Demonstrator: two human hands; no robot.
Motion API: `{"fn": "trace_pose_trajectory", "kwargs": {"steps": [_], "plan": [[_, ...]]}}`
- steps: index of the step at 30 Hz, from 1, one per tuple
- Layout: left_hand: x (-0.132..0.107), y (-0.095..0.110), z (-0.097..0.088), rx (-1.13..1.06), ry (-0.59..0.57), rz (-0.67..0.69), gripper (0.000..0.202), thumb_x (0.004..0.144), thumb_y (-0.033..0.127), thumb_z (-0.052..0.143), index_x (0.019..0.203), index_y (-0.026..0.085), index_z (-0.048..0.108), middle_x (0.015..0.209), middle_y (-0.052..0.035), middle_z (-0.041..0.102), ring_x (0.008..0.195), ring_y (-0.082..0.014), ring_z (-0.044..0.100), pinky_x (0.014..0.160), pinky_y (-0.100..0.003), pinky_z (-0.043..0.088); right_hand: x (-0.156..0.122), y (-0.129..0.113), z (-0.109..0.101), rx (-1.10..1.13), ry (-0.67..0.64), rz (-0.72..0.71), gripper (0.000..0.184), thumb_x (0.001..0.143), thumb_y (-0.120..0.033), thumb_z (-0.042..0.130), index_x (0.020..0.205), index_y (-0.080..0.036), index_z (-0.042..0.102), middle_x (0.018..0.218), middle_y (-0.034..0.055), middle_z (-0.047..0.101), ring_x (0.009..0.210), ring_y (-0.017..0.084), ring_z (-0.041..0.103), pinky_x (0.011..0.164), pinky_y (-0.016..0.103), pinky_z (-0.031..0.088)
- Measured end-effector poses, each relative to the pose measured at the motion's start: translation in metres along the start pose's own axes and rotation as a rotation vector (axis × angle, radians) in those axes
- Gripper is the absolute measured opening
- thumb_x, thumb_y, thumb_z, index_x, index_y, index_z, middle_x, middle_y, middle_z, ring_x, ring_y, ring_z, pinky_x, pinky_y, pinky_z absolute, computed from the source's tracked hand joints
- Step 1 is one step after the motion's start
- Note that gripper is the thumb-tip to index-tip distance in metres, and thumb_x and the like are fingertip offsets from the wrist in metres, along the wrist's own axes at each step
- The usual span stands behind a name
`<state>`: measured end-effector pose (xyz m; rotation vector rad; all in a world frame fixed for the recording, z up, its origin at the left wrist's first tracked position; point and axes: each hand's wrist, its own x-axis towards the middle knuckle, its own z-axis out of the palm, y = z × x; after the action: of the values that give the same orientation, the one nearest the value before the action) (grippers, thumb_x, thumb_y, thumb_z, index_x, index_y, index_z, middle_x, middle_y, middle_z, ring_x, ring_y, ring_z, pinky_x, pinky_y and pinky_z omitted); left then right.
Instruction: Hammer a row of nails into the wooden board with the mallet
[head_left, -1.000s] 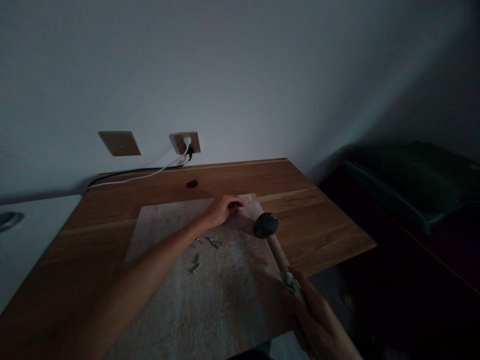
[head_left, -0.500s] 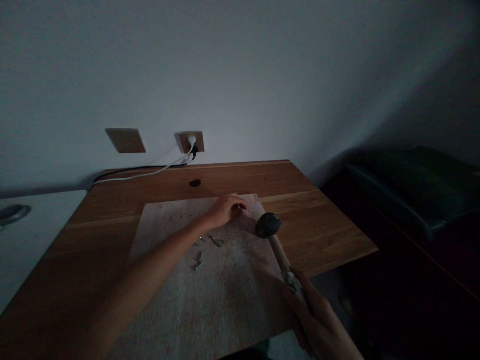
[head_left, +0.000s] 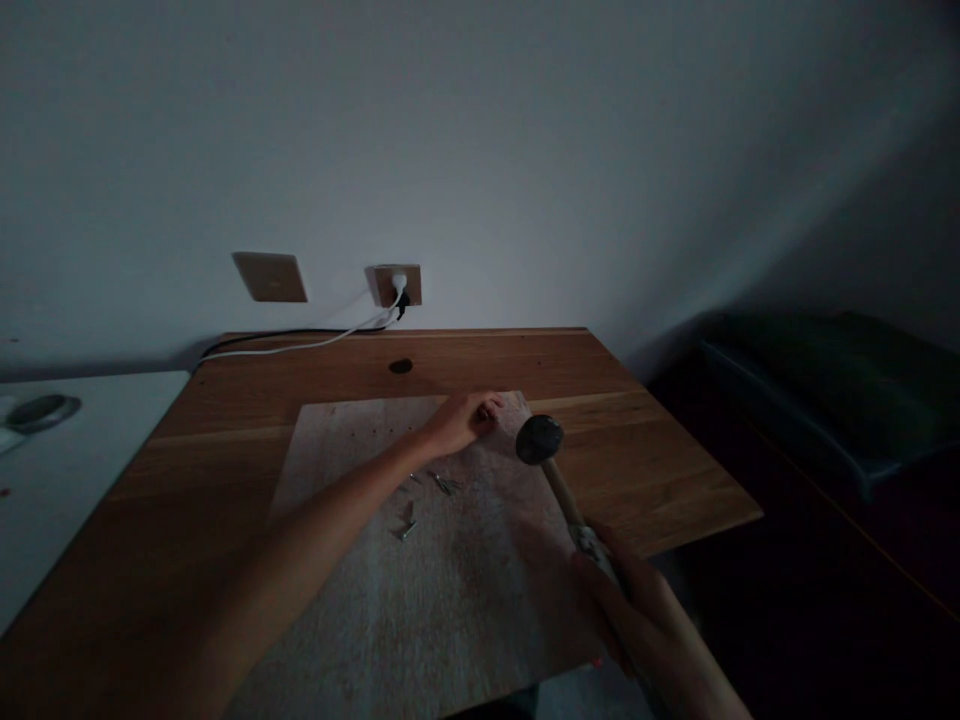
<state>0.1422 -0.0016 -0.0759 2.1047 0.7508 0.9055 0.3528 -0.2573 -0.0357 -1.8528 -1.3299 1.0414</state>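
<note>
Looking down in dim light at a pale board [head_left: 450,590] lying flat on a wooden table [head_left: 210,460]. Resting the left hand [head_left: 461,425] on the board's far right corner, forearm stretched across the board, grip drawn together at the fingertips; too dim to tell what, if anything, sits pinched there. Holding a hammer [head_left: 540,441] in the right hand [head_left: 637,620] just off the board's near right edge, grip clamped round the lower end of the wooden handle. Dark hammer head over the board's right edge, near the left fingers but apart from them. Scattered on the middle of the board, beside the left forearm: a few loose nails [head_left: 409,524]. Beyond the board's far edge, a wall socket [head_left: 397,285] with a white plug and cable.
</note>
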Motion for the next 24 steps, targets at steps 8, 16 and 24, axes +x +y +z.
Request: {"fn": "trace_pose_trajectory", "kwargs": {"steps": [8, 16, 24], "plan": [[0.002, 0.0, -0.001, 0.035, -0.012, -0.046, 0.032, 0.079, 0.009, 0.074, 0.11, 0.017, 0.07, 0.093, -0.0031, 0.075, 0.081, -0.0147, 0.068, 0.077, -0.026, 0.052, 0.032, -0.043, 0.005, 0.012, -0.005, -0.065, 0.064, 0.098, -0.061, 0.054, 0.141, -0.013, 0.055, 0.048, -0.0094, 0.05, 0.035, 0.012, 0.049, 0.035, 0.02, 0.038], [0.002, 0.007, -0.002, 0.043, -0.029, -0.112, 0.027, 0.079, 0.003, 0.071, 0.102, 0.017, 0.072, 0.088, -0.0026, 0.076, 0.08, -0.0154, 0.069, 0.078, -0.025, 0.052, 0.043, -0.048, 0.006, 0.006, -0.077, -0.086, 0.064, 0.098, -0.058, 0.054, 0.141, -0.01, 0.054, 0.048, -0.01, 0.049, 0.035, 0.011, 0.046, 0.034, 0.018, 0.035], [0.001, 0.008, -0.005, 0.091, -0.007, -0.089, 0.032, 0.078, 0.007, 0.077, 0.108, 0.016, 0.073, 0.091, -0.0037, 0.076, 0.081, -0.0169, 0.069, 0.077, -0.026, 0.051, 0.045, -0.049, 0.008, 0.027, -0.075, -0.106, 0.065, 0.098, -0.058, 0.054, 0.142, -0.01, 0.054, 0.048, -0.0103, 0.048, 0.034, 0.01, 0.046, 0.034, 0.018, 0.036]]}}
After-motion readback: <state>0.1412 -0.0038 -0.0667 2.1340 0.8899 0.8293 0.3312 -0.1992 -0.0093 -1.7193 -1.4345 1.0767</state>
